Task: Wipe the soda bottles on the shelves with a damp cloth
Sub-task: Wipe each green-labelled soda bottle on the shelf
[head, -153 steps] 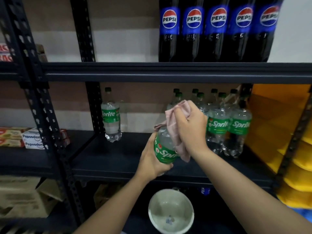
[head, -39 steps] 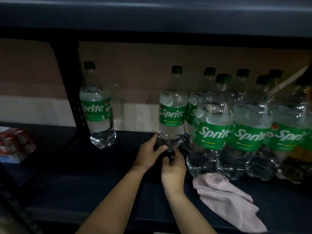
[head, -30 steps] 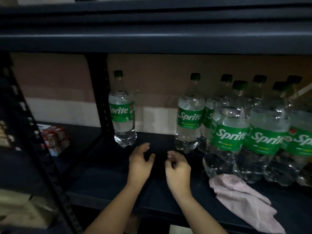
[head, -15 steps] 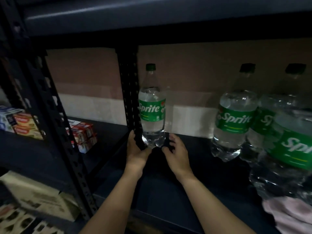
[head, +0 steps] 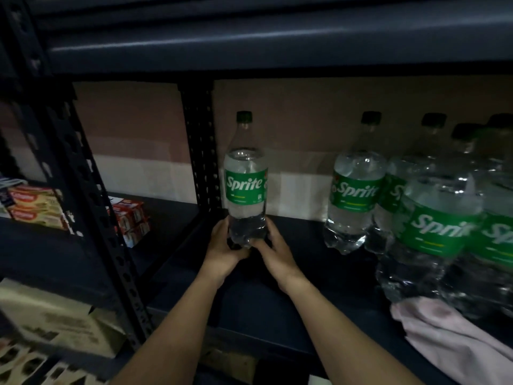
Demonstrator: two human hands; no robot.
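Both the left hand [head: 223, 250] and the right hand [head: 273, 252] grip the base of a lone Sprite bottle [head: 245, 184], upright beside the shelf post [head: 200, 145]. The pink cloth [head: 455, 337] lies ungrasped on the shelf [head: 277, 309] near the other bottles [head: 433, 218]; wiping likely requires fetching it first.

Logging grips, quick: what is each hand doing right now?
Left hand: grips the base of the lone Sprite bottle.
Right hand: grips the same base.
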